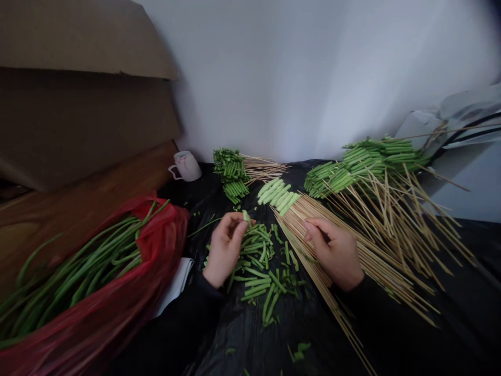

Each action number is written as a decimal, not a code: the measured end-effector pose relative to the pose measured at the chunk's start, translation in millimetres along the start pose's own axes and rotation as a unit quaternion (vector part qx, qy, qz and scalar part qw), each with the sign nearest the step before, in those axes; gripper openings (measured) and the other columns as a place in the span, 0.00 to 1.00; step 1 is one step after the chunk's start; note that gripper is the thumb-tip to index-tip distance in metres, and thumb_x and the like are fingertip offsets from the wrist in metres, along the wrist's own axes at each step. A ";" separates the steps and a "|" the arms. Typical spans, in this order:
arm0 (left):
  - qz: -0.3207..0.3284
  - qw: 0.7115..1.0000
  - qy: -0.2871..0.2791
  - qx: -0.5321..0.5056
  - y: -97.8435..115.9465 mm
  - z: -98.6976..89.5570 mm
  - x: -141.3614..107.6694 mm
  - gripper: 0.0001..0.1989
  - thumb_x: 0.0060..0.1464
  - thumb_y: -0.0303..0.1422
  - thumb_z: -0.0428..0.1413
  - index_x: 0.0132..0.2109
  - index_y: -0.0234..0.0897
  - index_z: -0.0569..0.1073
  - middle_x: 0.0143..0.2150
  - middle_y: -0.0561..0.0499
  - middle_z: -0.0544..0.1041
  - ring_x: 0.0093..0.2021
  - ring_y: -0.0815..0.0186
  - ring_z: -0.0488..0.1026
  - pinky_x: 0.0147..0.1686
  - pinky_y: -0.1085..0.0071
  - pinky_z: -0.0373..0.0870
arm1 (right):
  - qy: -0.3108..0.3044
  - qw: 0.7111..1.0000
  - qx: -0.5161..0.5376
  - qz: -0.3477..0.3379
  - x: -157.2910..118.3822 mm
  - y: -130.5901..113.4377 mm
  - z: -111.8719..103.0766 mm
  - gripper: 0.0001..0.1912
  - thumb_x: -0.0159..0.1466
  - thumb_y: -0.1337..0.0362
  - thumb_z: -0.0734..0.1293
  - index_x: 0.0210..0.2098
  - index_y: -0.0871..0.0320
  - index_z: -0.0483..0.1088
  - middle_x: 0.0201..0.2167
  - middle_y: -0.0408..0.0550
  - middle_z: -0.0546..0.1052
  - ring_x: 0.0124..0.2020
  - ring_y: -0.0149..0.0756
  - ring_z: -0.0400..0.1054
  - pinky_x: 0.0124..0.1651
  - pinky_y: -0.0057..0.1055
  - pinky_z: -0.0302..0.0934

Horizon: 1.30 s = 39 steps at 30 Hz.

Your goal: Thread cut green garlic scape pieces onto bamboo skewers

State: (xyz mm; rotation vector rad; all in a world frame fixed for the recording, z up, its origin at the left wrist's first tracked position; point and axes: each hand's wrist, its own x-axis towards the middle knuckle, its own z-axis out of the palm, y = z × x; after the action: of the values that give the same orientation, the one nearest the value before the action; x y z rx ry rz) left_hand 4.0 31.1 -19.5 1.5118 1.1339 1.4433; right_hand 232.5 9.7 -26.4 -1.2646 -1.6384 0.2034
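Note:
A short piece of green bean [246,217] is pinched upright between the thumb and fingers of my left hand [227,245]. Below that hand lies a loose heap of cut green bean pieces [258,284] on black plastic sheeting [230,339]. My right hand [336,253] is closed, thumb against forefinger, over a fan of bamboo skewers [376,271]; what its fingertips hold, if anything, I cannot make out. Pale green bean pieces [277,194] sit in rows across the far ends of these skewers, just beyond both hands.
Finished-looking bean skewers [364,164] are piled at the back right, another bundle [230,175] by the wall. A white mug [186,166] stands back left. A red plastic bag [166,235] holds long beans [94,266] at left, below a cardboard box [86,109].

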 end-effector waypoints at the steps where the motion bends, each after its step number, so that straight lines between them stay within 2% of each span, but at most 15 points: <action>1: -0.049 0.997 0.025 -0.058 -1.1 -5.4 3.5 0.08 0.54 0.36 0.60 0.39 0.36 0.74 0.35 0.49 0.79 0.37 0.66 0.75 0.39 0.72 0.69 | -0.007 1.000 -0.002 -0.014 -1.1 -1.6 0.4 0.10 0.66 0.61 0.61 0.34 0.57 0.72 0.22 0.41 0.74 0.24 0.30 0.68 0.31 0.28 0.60; 4: -0.177 0.955 0.087 -0.219 -3.6 -21.3 12.7 0.12 0.45 0.34 0.67 0.36 0.34 0.77 0.33 0.51 0.79 0.35 0.70 0.75 0.34 0.77 0.69 | -0.032 0.998 -0.002 -0.062 -5.6 -7.2 3.2 0.09 0.67 0.64 0.61 0.36 0.57 0.73 0.26 0.43 0.76 0.27 0.31 0.70 0.33 0.28 0.61; 7: -0.218 0.927 0.110 -0.284 -3.9 -29.4 16.7 0.13 0.39 0.31 0.69 0.35 0.33 0.78 0.34 0.51 0.79 0.34 0.72 0.74 0.31 0.80 0.69 | -0.047 0.994 0.003 -0.099 -10.4 -11.7 7.0 0.08 0.66 0.67 0.61 0.38 0.57 0.73 0.32 0.44 0.78 0.32 0.31 0.73 0.37 0.27 0.63; 14: -0.230 0.921 0.097 -0.300 -3.0 -22.4 13.1 0.11 0.41 0.29 0.69 0.35 0.33 0.80 0.31 0.51 0.80 0.30 0.73 0.73 0.30 0.78 0.70 | -0.086 0.987 -0.008 -0.133 -18.2 -9.6 12.9 0.08 0.67 0.68 0.61 0.41 0.58 0.72 0.37 0.46 0.79 0.37 0.32 0.74 0.42 0.28 0.64; 19: -0.225 0.921 0.093 -0.305 -3.7 -22.4 12.2 0.12 0.41 0.29 0.69 0.36 0.32 0.80 0.32 0.51 0.80 0.31 0.72 0.74 0.31 0.78 0.71 | -0.094 0.985 -0.023 -0.140 -19.4 -8.3 13.8 0.08 0.67 0.68 0.60 0.41 0.58 0.72 0.38 0.46 0.79 0.38 0.33 0.74 0.42 0.29 0.64; 39: -0.221 0.927 0.091 -0.290 -3.3 -20.1 10.1 0.13 0.38 0.31 0.70 0.34 0.34 0.80 0.31 0.53 0.80 0.32 0.72 0.74 0.33 0.76 0.70 | -0.111 0.985 -0.041 -0.124 -19.9 -8.3 13.4 0.11 0.69 0.66 0.58 0.41 0.57 0.72 0.38 0.47 0.79 0.38 0.35 0.74 0.42 0.31 0.65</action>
State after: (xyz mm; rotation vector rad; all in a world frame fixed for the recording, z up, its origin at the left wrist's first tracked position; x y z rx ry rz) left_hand -16.6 40.5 -17.4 0.6711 0.9526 1.4400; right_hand 215.6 -4.2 -39.3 -1.1158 -1.9963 0.1280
